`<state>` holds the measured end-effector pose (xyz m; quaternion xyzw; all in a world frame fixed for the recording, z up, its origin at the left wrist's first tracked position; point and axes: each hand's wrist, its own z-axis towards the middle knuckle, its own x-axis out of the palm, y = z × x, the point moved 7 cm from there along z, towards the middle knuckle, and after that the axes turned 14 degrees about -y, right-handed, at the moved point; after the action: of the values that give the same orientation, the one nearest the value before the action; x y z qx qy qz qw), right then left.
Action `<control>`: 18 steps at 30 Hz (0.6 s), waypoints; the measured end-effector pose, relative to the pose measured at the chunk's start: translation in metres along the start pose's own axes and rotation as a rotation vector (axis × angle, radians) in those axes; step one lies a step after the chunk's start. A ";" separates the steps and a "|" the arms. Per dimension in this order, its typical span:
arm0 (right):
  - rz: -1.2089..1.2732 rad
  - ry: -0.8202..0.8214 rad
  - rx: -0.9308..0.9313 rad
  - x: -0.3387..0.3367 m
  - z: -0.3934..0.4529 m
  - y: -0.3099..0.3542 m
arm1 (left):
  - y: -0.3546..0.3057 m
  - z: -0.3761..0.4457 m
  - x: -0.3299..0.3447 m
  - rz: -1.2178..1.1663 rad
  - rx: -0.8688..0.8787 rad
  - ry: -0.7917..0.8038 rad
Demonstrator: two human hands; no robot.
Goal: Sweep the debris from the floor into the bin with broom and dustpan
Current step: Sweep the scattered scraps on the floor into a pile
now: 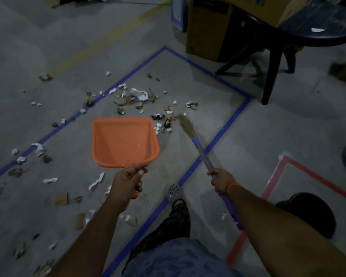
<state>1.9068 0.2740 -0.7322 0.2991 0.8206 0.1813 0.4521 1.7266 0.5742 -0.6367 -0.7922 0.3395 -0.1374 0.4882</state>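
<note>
My left hand (128, 182) grips the handle of an orange dustpan (124, 142), whose pan is empty and has its mouth toward a pile of debris (138, 98) of paper scraps, dry leaves and wrappers. My right hand (220, 180) grips the grey and purple shaft of a broom (188, 126). The bristles touch the floor just right of the dustpan's far corner, beside a few wrappers (162, 121). More scraps (54, 179) lie scattered over the floor to the left. A black bin (310, 214) stands at the lower right inside a red tape square.
Blue tape (226, 128) outlines a rectangle on the grey floor. A dark plastic chair (278, 56) and a cardboard box (206, 27) stand at the far right. A round floor drain (174, 189) sits by my foot (180, 206).
</note>
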 end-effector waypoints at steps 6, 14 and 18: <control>-0.021 -0.004 0.081 -0.022 0.088 0.029 | -0.037 0.066 0.050 -0.003 -0.030 0.008; -0.263 0.255 0.013 -0.003 0.137 0.091 | -0.100 0.116 0.073 0.042 0.030 -0.010; -0.362 0.386 -0.134 0.011 0.144 0.111 | -0.103 0.137 0.081 0.047 0.021 -0.061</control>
<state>2.0606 0.3691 -0.7518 0.0767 0.9178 0.2053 0.3310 1.9026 0.6434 -0.6230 -0.7826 0.3417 -0.1054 0.5096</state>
